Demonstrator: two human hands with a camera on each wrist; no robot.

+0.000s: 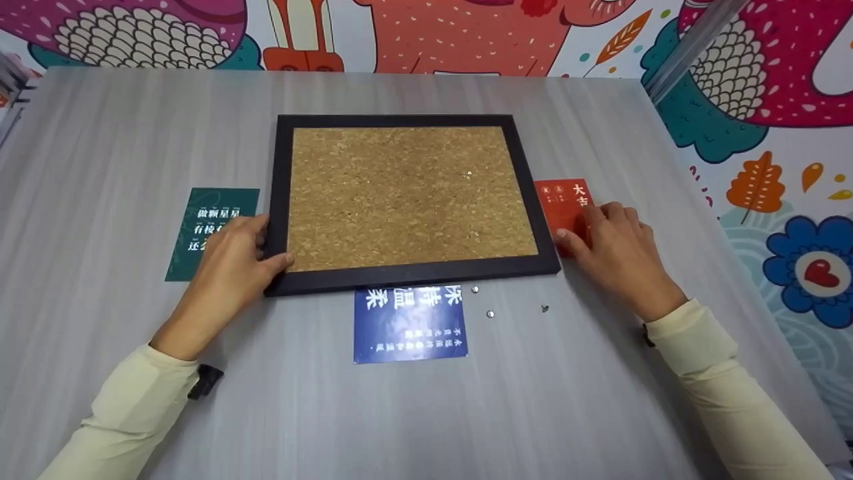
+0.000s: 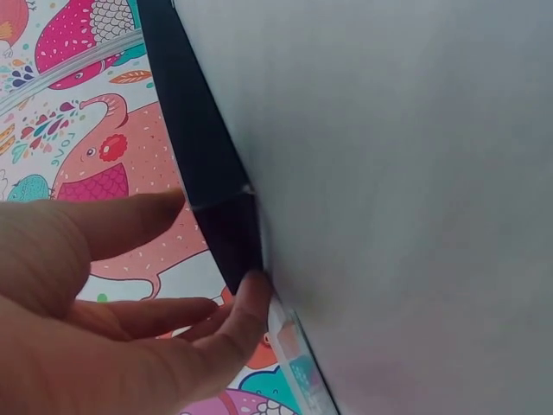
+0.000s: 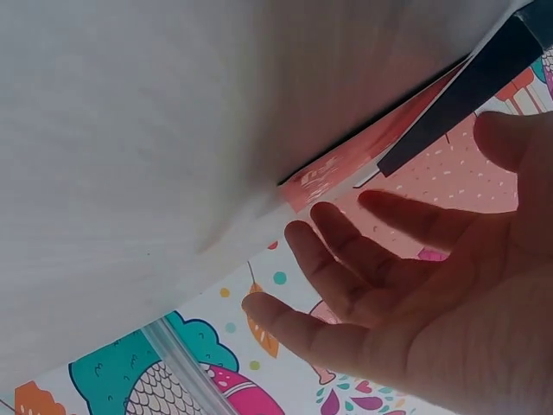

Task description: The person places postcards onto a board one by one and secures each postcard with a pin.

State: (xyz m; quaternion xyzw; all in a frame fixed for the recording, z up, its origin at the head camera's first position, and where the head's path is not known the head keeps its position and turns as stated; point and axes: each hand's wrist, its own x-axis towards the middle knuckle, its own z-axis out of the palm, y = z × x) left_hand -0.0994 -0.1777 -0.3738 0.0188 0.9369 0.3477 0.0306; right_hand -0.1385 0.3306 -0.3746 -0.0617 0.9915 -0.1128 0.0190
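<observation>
The left hand is gripping the near left corner of the cork board, thumb lying on the black frame and fingers curled round its outer edge. The board is lying flat on the grey tabletop, stretching away from that hand towards the right one. Just under and beyond the left fingers a green card is lying flat, partly covered by the hand.

The right hand is resting with relaxed, spread fingers on a red card, its thumb touching the board's near right corner. That card is tucked partly under the board's right edge.

Between the two hands, a blue card is sticking out from under the board's near edge. Three small silver pins are lying loose on the tabletop, nearer the right hand.
</observation>
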